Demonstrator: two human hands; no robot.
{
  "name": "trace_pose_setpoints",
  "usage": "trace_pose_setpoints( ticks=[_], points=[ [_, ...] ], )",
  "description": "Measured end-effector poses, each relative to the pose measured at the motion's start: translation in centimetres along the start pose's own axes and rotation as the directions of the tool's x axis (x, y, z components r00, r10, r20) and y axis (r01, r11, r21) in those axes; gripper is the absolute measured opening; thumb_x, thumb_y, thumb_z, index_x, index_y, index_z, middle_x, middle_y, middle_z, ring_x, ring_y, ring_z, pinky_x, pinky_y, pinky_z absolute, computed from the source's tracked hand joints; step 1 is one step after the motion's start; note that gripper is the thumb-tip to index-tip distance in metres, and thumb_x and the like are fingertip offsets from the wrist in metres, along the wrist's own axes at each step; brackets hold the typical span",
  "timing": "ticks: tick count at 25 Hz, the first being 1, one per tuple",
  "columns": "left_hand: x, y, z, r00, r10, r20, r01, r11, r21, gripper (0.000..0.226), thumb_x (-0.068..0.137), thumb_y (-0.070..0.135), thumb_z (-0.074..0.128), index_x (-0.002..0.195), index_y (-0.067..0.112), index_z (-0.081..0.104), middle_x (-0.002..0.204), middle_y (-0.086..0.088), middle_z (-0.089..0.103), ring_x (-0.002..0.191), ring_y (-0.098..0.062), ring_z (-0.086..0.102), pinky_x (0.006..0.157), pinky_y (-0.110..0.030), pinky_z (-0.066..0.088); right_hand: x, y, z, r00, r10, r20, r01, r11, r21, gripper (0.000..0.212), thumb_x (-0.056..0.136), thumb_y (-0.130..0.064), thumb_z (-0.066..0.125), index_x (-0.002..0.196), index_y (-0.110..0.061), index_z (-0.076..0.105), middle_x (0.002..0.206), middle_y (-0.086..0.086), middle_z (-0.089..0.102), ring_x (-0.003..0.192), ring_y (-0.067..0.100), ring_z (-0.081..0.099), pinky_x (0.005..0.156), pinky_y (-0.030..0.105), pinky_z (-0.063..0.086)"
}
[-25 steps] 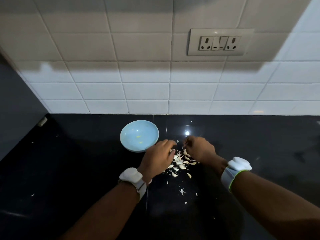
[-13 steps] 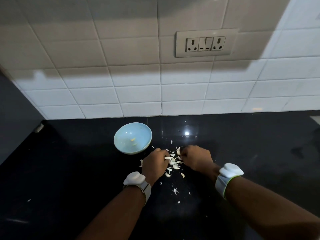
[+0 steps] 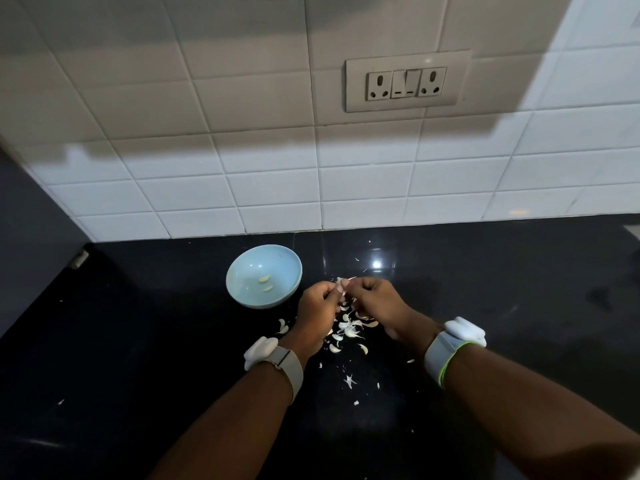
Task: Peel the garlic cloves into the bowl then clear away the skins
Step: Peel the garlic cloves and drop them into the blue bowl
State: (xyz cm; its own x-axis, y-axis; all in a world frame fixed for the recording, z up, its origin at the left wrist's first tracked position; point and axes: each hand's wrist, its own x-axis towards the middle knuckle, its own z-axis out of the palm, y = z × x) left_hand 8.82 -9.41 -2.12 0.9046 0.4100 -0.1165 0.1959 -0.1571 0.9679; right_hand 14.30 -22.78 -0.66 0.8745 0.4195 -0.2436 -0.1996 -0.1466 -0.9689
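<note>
Garlic clove [image 3: 343, 281], small and pale, was held between both hands just right of the light blue bowl [image 3: 242, 296], above the pile of skins [image 3: 348, 330] on the black countertop [image 3: 138, 341]. The left hand [image 3: 317, 313] had its fingers curled and pinched the clove; the right hand [image 3: 375, 301], likewise curled, pinched at its far tip, where a sliver of skin stuck out. The clove itself looked firm and light, probably slick once bare, while its skin seemed papery, brittle and apt to tear into flakes; the tip or root end seemed the best place to catch it. Two peeled cloves [image 3: 265, 283] lay in the bowl. Loose skins were scattered nearer the person and a few flecks farther off toward the tiled wall [image 3: 277, 188]. The bowl's rim stood close to the left hand, so a short move left would reach it. Open counter lay to the left and right for sweeping skins together.
</note>
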Motion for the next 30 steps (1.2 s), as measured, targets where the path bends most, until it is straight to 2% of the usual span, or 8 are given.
trace_pose_setpoints(
  ticks=[4, 8, 13, 17, 21, 23, 26, 30],
  points=[
    [0.2, 1.3, 1.0, 0.996, -0.085, 0.026, 0.088, 0.965, -0.248, 0.021, 0.101, 0.023, 0.063, 0.087, 0.009, 0.069, 0.068, 0.001, 0.064, 0.056, -0.005, 0.053, 0.048, -0.019, 0.039, 0.2, -0.5, 0.3, 0.998, -0.053, -0.045, 0.057, 0.994, 0.095, 0.032, 0.102, -0.029, 0.063, 0.087, -0.003, 0.074, 0.068, 0.01, 0.061, 0.056, 0.012, 0.051, 0.054, 0.022, 0.043],
    [1.0, 1.5, 1.2, 0.993, -0.11, 0.044, 0.118, 0.94, -0.319, 0.023, 0.103, 0.016, 0.057, 0.086, 0.005, 0.067, 0.068, -0.007, 0.061, 0.057, -0.011, 0.053, 0.049, -0.02, 0.04, 0.9, -0.4, 0.5, 0.993, -0.076, -0.091, 0.086, 0.99, 0.11, 0.026, 0.104, -0.022, 0.058, 0.096, -0.004, 0.076, 0.073, 0.013, 0.065, 0.062, 0.016, 0.055, 0.06, 0.024, 0.049],
    [1.4, 2.5, 1.5, 0.98, -0.197, -0.043, 0.166, 0.911, -0.378, 0.022, 0.105, 0.014, 0.052, 0.09, 0.007, 0.067, 0.063, 0.003, 0.057, 0.048, -0.005, 0.05, 0.046, -0.02, 0.038, 0.7, -1.6, 0.8, 0.992, -0.036, -0.122, 0.068, 0.961, 0.267, 0.022, 0.105, -0.017, 0.057, 0.103, -0.005, 0.076, 0.072, 0.008, 0.066, 0.058, 0.01, 0.058, 0.055, 0.021, 0.05],
    [2.1, 1.4, 0.5, 0.969, -0.201, -0.142, 0.196, 0.979, -0.049, 0.007, 0.092, 0.013, 0.069, 0.09, 0.01, 0.074, 0.073, -0.001, 0.067, 0.065, -0.015, 0.058, 0.064, -0.026, 0.047, 1.4, -1.8, -0.3, 0.986, 0.02, -0.166, 0.022, 0.968, 0.252, 0.013, 0.102, -0.015, 0.062, 0.099, -0.003, 0.067, 0.072, 0.006, 0.064, 0.052, 0.01, 0.056, 0.046, 0.021, 0.046],
    [1.7, 0.7, -0.4, 0.971, -0.172, -0.164, 0.206, 0.953, 0.223, 0.025, 0.09, 0.013, 0.066, 0.114, 0.015, 0.072, 0.108, -0.002, 0.072, 0.101, -0.022, 0.067, 0.088, -0.029, 0.051, 1.9, -1.1, -2.2, 0.991, 0.116, -0.067, -0.104, 0.981, 0.162, 0.003, 0.101, -0.005, 0.06, 0.101, -0.002, 0.062, 0.079, 0.01, 0.067, 0.056, 0.014, 0.061, 0.05, 0.025, 0.051],
    [1.9, 0.9, -0.4, 0.979, -0.123, -0.162, 0.173, 0.924, 0.342, 0.009, 0.09, 0.028, 0.07, 0.094, 0.02, 0.073, 0.091, 0.001, 0.072, 0.089, -0.022, 0.068, 0.076, -0.029, 0.05, 1.7, -0.8, -2.7, 0.991, 0.135, -0.012, -0.132, 0.982, 0.134, 0.009, 0.103, -0.009, 0.058, 0.1, -0.004, 0.065, 0.077, 0.007, 0.067, 0.056, 0.012, 0.06, 0.051, 0.023, 0.05],
    [1.7, 1.8, -0.1, 0.985, -0.086, -0.15, 0.151, 0.852, 0.502, 0.047, 0.089, 0.052, 0.067, 0.065, 0.014, 0.055, 0.063, 0.001, 0.059, 0.064, -0.023, 0.057, 0.059, -0.03, 0.04, 1.6, -0.7, -2.8, 0.989, 0.146, 0.036, -0.15, 0.977, 0.149, 0.012, 0.102, -0.007, 0.061, 0.105, 0.0, 0.069, 0.079, 0.006, 0.069, 0.06, 0.012, 0.063, 0.056, 0.022, 0.055],
    [1.6, 1.4, 0.3, 0.999, -0.032, -0.044, 0.051, 0.842, 0.536, 0.031, 0.093, 0.045, 0.064, 0.076, 0.02, 0.062, 0.08, 0.001, 0.068, 0.08, -0.023, 0.065, 0.071, -0.034, 0.051, 1.6, -0.6, -3.4, 0.989, 0.145, 0.018, -0.146, 0.988, 0.043, 0.008, 0.097, 0.0, 0.066, 0.103, 0.004, 0.069, 0.077, 0.012, 0.068, 0.06, 0.015, 0.065, 0.056, 0.023, 0.057]
  ],
)
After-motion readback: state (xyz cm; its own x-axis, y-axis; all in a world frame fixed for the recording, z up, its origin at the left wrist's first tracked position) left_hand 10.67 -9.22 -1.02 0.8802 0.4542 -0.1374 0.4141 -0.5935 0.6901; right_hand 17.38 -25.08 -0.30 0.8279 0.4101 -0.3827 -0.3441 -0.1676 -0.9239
